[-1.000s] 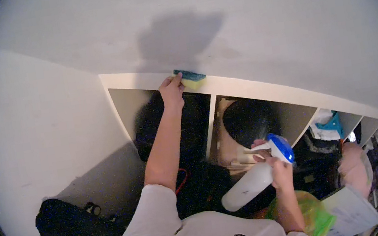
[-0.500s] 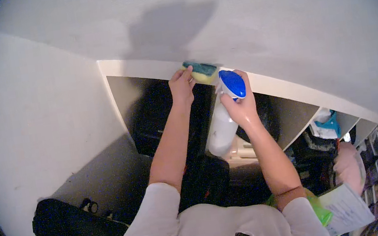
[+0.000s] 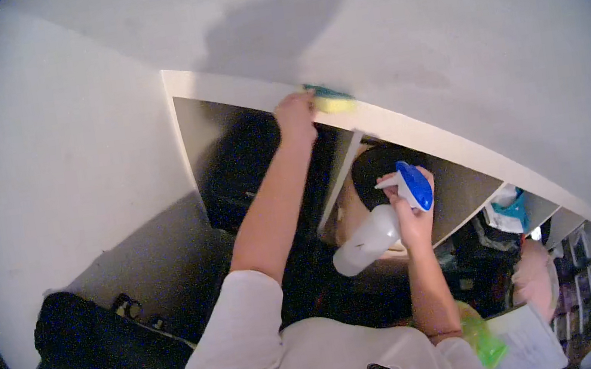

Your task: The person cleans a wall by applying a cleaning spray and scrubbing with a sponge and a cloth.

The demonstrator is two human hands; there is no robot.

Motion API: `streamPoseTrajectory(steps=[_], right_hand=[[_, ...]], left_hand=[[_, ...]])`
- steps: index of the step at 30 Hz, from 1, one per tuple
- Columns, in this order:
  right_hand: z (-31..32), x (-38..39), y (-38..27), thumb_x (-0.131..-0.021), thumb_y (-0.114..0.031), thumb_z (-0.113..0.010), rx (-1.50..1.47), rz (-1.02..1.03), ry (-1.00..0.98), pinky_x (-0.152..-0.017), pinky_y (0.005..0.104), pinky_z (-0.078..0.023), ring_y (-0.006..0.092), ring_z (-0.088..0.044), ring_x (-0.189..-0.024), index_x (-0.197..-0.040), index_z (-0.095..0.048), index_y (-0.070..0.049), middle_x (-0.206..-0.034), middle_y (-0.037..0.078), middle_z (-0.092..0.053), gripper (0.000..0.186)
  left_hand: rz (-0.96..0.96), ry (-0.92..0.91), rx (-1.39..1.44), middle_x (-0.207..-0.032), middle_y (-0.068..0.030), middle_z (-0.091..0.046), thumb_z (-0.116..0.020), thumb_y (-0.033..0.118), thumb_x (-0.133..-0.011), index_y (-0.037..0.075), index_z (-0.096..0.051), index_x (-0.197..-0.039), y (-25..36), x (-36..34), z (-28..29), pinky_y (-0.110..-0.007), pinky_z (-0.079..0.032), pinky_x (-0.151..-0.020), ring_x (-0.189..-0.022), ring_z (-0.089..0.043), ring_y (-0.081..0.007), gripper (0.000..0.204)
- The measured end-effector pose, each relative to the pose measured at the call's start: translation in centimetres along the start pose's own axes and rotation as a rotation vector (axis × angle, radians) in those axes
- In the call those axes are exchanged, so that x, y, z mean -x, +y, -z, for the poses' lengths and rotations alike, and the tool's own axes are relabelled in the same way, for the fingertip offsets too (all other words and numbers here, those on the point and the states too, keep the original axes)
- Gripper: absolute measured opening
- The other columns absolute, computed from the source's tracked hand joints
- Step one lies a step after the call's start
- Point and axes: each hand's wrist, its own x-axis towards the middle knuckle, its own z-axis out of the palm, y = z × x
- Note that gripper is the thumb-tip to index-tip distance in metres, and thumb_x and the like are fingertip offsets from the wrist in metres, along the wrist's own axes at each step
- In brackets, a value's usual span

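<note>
Pressed against the white top board (image 3: 244, 86) of a shelf unit is a yellow and green sponge (image 3: 334, 101). My left hand (image 3: 296, 117) is closed on its left end, arm stretched forward. Lower and to the right, my right hand (image 3: 414, 214) grips a white spray bottle (image 3: 369, 238) by the neck below its blue and white trigger head (image 3: 414, 185). The bottle is tilted, its base toward the lower left, in front of the shelf openings and apart from the sponge. Part of the sponge is hidden behind my left fingers.
Dark items fill the left compartment (image 3: 247, 161). Beyond an upright divider (image 3: 340, 178) is a round black object (image 3: 372, 166). Further right are a teal and white package (image 3: 509, 213), a pink item (image 3: 534, 278), papers (image 3: 525, 342) and stacked drawers (image 3: 588, 279). A black bag (image 3: 101, 363) stands lower left.
My left hand has slid the sponge a little to the right along the board. My right hand has drawn the spray bottle down and right, away from the sponge.
</note>
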Motion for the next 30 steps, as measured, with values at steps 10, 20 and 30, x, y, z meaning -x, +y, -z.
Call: streamPoseTrajectory(steps=[10, 20, 30], right_hand=[[4.3, 1.7, -1.0, -0.07, 0.004, -0.056, 0.015, -0.038, 0.131, -0.082, 0.0316, -0.044, 0.0205, -0.058, -0.088, -0.111, -0.035, -0.004, -0.094, 0.015, -0.059, 0.047], [4.8, 2.8, -2.7, -0.066, 0.005, -0.055, -0.072, -0.066, 0.1, -0.082, 0.0332, -0.045, 0.0244, -0.058, -0.089, -0.111, -0.034, -0.004, -0.097, 0.017, -0.058, 0.051], [7.6, 4.9, -3.9, -0.066, 0.006, -0.051, -0.046, 0.024, 0.087, -0.084, 0.0368, -0.046, 0.0268, -0.057, -0.094, -0.115, -0.033, -0.005, -0.098, 0.017, -0.054, 0.053]], left_hand=[[0.061, 0.141, -0.121, -0.063, -0.0048, -0.055, -0.066, 0.002, -0.07, -0.002, -0.057, -0.068, 2.3, 0.2, -1.2, -0.027, -0.039, -0.05, -0.055, -0.048, -0.0123, 0.01], [0.185, 0.114, -0.108, -0.066, -0.0024, -0.053, -0.065, 0.001, -0.07, 0.002, -0.057, -0.071, 1.1, 0.2, -1.7, -0.021, -0.039, -0.048, -0.057, -0.05, -0.0105, 0.008], [0.146, 0.065, 0.012, -0.069, -0.0034, -0.056, -0.066, 0.003, -0.07, 0.001, -0.058, -0.074, 4.2, 2.5, -3.3, -0.022, -0.041, -0.048, -0.056, -0.05, -0.0109, 0.009]])
